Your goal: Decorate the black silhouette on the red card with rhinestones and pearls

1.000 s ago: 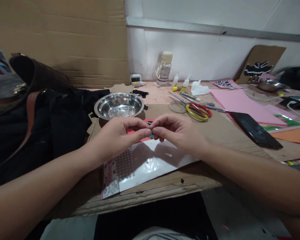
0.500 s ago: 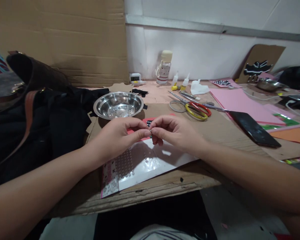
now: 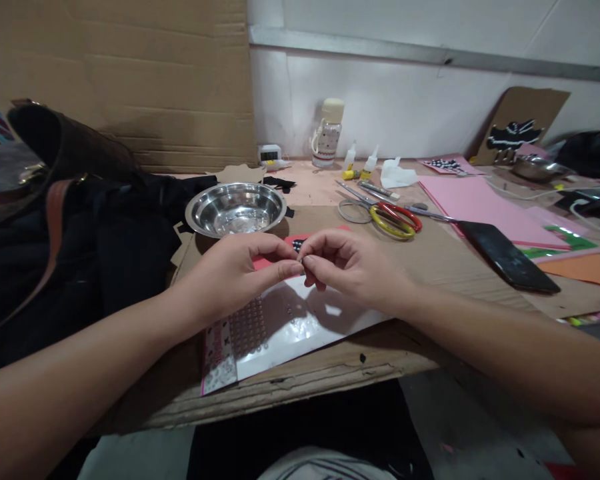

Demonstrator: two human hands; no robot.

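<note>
- My left hand (image 3: 240, 270) and right hand (image 3: 357, 267) meet, thumbs and forefingers pinched on a tiny dark piece (image 3: 301, 262), too small to identify.
- That piece is up near the red card (image 3: 264, 265) and bead sheet (image 3: 250, 327).
- A metal bowl (image 3: 194, 220) stands beyond my left hand; scissors (image 3: 394, 227) lie beyond my right.

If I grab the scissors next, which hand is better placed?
Probably your right hand: the scissors lie beyond it on its side, while your left hand is farther away, nearer the metal bowl. Both appear to pinch something tiny.
</note>
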